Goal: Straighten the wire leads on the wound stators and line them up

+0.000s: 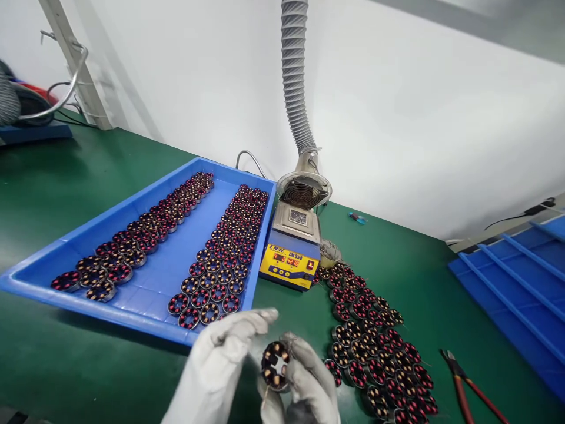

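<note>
Right hand (311, 377), gloved: closed around one wound ring (267, 360), gripped at its rim between thumb and fingers. The ring has a dark, round rim, copper-coloured coils spaced around its inner face and an open centre; a thin wire end projects below. Left hand (223, 350), gloved: released, fingers extended together, just left of the ring and near the front corner of the blue tray (132, 323). Right of the right hand: massed rings (366, 344), red and copper-coloured, packed edge to edge; beyond them, red-handled pliers (459, 377), with bare counter (435, 294) reaching to a blue ribbed panel (512, 294). Ahead of both hands: a short bare strip of counter, then a yellow-fronted unit (289, 259) close beside the tray's right wall. Left and ahead: two bands of rings inside the tray, an open lane between them. Farthest: a grey corrugated duct (295, 70) above the unit.
</note>
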Demonstrator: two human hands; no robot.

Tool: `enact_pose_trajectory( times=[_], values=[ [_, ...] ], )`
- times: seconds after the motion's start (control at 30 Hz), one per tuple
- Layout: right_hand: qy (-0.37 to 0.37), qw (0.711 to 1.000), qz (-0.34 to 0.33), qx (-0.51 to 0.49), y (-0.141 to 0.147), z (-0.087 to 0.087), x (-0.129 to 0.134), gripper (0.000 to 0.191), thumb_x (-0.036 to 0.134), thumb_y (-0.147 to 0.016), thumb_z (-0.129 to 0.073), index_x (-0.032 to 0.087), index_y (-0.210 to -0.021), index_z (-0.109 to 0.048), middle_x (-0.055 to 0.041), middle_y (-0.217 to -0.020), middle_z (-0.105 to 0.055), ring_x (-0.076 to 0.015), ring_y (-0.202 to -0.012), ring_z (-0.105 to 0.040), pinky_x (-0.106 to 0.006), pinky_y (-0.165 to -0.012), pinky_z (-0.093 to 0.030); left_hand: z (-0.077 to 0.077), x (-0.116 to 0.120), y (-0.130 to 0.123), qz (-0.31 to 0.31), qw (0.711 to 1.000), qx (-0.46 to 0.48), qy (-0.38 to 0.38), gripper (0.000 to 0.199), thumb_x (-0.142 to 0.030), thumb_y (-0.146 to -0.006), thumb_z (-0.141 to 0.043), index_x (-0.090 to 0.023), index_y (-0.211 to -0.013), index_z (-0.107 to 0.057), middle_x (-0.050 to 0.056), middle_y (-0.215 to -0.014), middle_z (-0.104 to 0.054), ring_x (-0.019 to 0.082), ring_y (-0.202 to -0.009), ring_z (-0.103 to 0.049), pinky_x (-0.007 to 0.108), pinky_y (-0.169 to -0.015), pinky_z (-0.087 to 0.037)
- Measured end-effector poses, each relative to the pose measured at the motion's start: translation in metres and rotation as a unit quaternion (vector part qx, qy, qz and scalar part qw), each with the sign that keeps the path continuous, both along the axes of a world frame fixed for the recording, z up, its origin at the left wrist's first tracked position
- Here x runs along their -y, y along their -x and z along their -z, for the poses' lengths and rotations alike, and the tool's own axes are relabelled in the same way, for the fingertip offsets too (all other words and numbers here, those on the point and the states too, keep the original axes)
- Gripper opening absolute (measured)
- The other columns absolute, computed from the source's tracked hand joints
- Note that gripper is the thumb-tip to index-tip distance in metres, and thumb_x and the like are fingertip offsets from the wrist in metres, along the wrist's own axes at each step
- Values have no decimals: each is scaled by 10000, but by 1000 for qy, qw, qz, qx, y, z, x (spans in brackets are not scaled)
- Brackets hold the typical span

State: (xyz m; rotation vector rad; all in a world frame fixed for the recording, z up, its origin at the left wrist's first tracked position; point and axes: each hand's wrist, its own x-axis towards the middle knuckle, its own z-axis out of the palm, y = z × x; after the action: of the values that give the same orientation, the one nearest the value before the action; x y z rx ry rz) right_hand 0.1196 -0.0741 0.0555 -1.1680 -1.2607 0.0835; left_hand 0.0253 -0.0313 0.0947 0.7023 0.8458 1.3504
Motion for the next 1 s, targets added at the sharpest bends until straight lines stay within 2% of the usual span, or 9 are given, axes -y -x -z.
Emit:
enact_pose_trajectory(
  times=[0.07,0.13,0.2,0.33,0.47,0.57,0.67,0.8,1.0],
  values=[
    [12,999,10,-28,-3,4,0,336,107,-764,-638,267,-1056,-593,-44,-1083,-642,-186,-980,-642,-271,-733,-573,-3,-4,6,-39,998,-41,-3,270,-468,-668,-759,-226,-785,-730,66,-914,-706,216,-925,-643,172,-814,-491],
    [20,999,19,-40,-5,9,2,307,136,-772,-644,260,-1048,-591,-51,-1094,-647,-193,-987,-637,-297,-760,-567,-6,-7,9,25,994,-108,16,308,-373,-619,-788,-216,-876,-725,81,-922,-701,237,-902,-648,207,-778,-518],
    [18,999,22,-35,-3,14,3,281,162,-782,-639,257,-1043,-592,-47,-1097,-644,-195,-1002,-624,-318,-805,-551,-9,-8,7,80,987,-133,41,265,-264,-536,-779,-185,-785,-736,94,-803,-703,253,-754,-664,239,-656,-550],
    [9,999,20,-40,2,12,3,290,137,-776,-632,259,-1035,-587,-26,-1098,-632,-163,-1022,-600,-267,-834,-526,-14,-5,-6,-29,992,-81,96,87,-205,-420,-710,-176,-495,-677,54,-526,-637,165,-470,-581,176,-459,-488],
    [-9,999,18,-39,3,4,1,314,79,-741,-644,249,-998,-587,-15,-1061,-635,-147,-996,-611,-223,-804,-522,-9,0,-7,-100,989,-28,106,137,-241,-499,-745,-205,-627,-713,48,-692,-698,168,-637,-651,158,-601,-516],
    [-14,998,18,-50,2,5,2,243,133,-762,-654,241,-969,-587,-31,-1056,-640,-179,-980,-616,-289,-808,-532,-6,1,-1,-20,994,-75,79,271,-203,-547,-773,-218,-813,-726,65,-882,-707,218,-814,-665,196,-687,-538],
    [-18,999,13,-45,1,8,3,275,119,-737,-676,236,-969,-586,-40,-1064,-641,-197,-959,-619,-326,-782,-548,-12,-1,0,64,988,-125,66,220,-223,-582,-744,-192,-798,-722,73,-824,-707,223,-730,-664,231,-630,-551],
    [-14,1000,-3,-9,-1,8,3,309,94,-718,-672,244,-969,-573,-33,-1010,-661,-197,-916,-634,-337,-745,-560,-24,-6,-8,28,986,-93,132,191,-258,-439,-733,-155,-596,-696,78,-629,-677,212,-572,-633,224,-520,-527],
    [-6,1000,-1,0,-5,6,3,182,219,-773,-659,241,-932,-573,-57,-954,-676,-235,-902,-655,-415,-766,-562,-15,-11,-6,-24,991,5,128,320,-268,-502,-798,-187,-802,-720,78,-827,-708,216,-772,-666,215,-668,-533]
  ],
)
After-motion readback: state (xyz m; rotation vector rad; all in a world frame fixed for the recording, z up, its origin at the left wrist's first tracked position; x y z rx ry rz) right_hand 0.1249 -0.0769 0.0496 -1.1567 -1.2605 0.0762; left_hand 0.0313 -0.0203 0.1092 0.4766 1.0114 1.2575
